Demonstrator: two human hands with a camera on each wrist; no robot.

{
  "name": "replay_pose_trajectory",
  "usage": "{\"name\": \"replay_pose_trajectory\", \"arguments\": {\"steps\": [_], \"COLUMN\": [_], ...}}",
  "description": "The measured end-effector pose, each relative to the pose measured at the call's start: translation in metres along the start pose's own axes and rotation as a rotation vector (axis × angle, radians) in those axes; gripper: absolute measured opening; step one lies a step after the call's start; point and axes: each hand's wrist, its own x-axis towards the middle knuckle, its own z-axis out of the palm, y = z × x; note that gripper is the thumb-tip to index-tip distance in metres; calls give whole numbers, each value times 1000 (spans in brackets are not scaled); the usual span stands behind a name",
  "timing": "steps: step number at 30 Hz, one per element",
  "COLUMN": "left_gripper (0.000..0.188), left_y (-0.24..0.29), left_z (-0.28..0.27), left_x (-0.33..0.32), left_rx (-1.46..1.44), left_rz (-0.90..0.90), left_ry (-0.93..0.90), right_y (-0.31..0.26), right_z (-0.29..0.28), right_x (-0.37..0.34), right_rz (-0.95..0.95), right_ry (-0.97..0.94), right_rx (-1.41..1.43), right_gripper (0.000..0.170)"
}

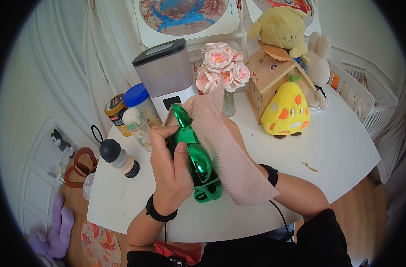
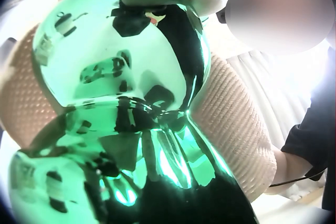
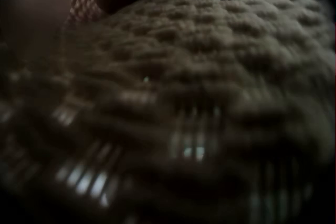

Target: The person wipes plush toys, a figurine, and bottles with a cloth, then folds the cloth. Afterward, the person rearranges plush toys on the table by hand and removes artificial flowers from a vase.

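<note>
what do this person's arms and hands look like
Black sleeves leave the lower forearms bare. A black wristband is on the left, another black wristband on the right; a thin black cable shows near each. The left hand is ungloved; pink cloth hides most of the right hand.

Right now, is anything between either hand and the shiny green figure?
Yes, on the right: the pink cloth lies between the right hand, mostly hidden behind it, and the shiny green figure. Nothing visible separates the left hand from it; thumb and fingers grip it directly.
</note>
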Motion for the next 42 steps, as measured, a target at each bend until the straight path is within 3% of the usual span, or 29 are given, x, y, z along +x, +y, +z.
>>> {"name": "replay_pose_trajectory", "arguments": {"steps": [3,5,6,7,9,10,11,13,14,16,17,19,21,23,25,27,28,30,31,36,38,40,42], "left_gripper": [22,22,22,22,22,22,22,23,23,24,24,24,24,23,22,22,22,21,21,20,20,21,21], "left_y": [5,8,8,8,6,5,4,3,2,-1,-1,-1,-2,0,6,1,2,2,2,2,1,-3,-2], "left_z": [0,0,0,1,1,2,3,2,2,2,1,0,1,2,0,1,1,2,2,0,0,2,2], "left_x": [1,1,0,0,0,0,0,-1,-2,-2,-1,0,0,1,2,1,0,1,1,0,1,1,1], "left_rx": [10,27,10,-8,-8,-10,-16,-12,-12,-57,-51,15,5,-6,-14,-36,-44,-18,-17,-19,-34,-4,-25], "left_rz": [-23,-36,-67,-99,-68,-39,-32,-32,-28,-40,-41,-45,-21,-8,-78,-66,-82,-63,-62,-54,-61,27,-7], "left_ry": [0,1,3,3,6,8,6,-13,-15,3,-3,-2,-4,8,-15,16,13,16,27,16,20,27,31], "right_y": [24,63,54,54,53,40,30,18,19,20,20,5,11,25,44,72,70,65,65,78,75,22,9], "right_z": [-10,-28,-30,-30,-30,-26,-24,-25,-27,-28,-27,-13,-13,-18,-26,-45,-49,-55,-55,-43,-41,-27,-19], "right_x": [-26,-49,-56,-59,-63,-54,-44,-28,-23,-12,-4,12,8,-6,-28,-57,-69,-84,-81,-45,-25,0,9], "right_rz": [18,-5,86,81,-14,-152,-158,-356,-359,-116,-116,-63,-73,-250,-215,-48,-47,-109,-113,-234,-52,-54,-53], "right_ry": [-2,-216,-315,-316,-259,-242,-237,-158,-155,-280,-277,-159,-141,-85,-71,-239,-248,-481,-491,-259,-151,-196,-176], "right_rx": [-69,-286,-362,-364,-319,-205,-210,-523,-522,-113,-106,-90,-114,-159,-71,-176,-179,-545,-549,-402,-138,7,9], "right_gripper": [39,55,80,80,96,104,104,70,70,55,55,34,35,34,33,35,35,38,38,44,47,47,44]}}
